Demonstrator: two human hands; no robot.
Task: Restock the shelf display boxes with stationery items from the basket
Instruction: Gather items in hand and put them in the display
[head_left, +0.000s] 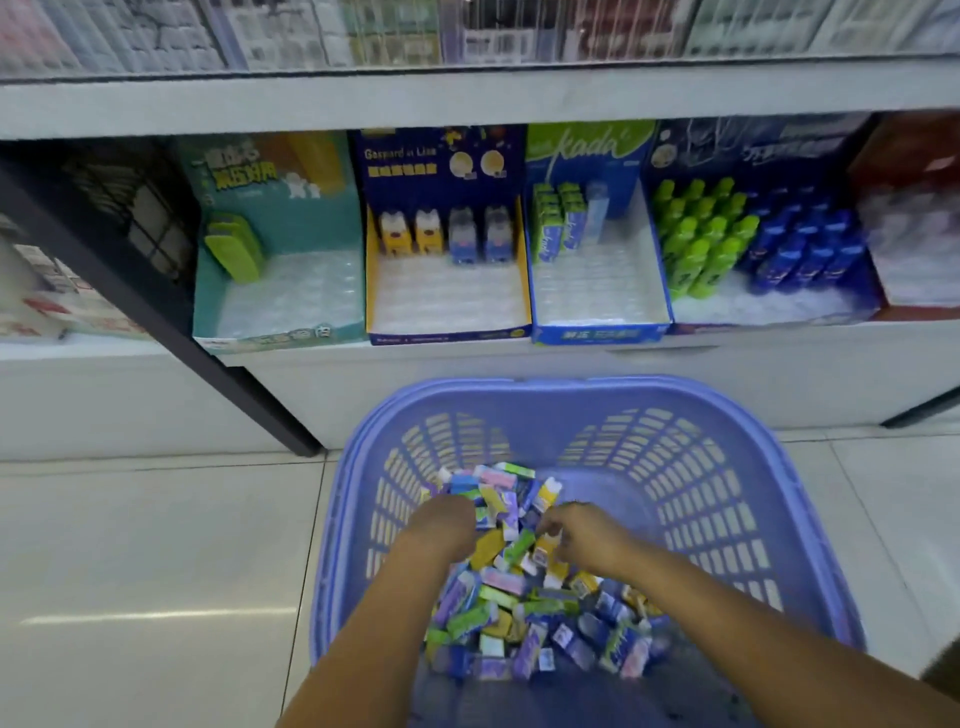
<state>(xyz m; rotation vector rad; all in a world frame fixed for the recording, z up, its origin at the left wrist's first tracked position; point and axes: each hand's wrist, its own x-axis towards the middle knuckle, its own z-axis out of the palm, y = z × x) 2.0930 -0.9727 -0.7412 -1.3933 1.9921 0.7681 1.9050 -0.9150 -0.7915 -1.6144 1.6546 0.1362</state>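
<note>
Nearest, the right hand (582, 532) pinches a yellow pack (548, 545) atop the basket's (587, 387) pile (519, 613), its half-empty yellow box (447, 333) on the shelf (779, 364) at eleven o'clock; the left hand's (447, 519) fingers are buried, grip unclear.

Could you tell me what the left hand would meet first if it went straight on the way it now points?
The left hand points forward and down into the basket, so it would most likely meet the heap of small packets right at its fingertips first; depth there is hard to judge.
</note>
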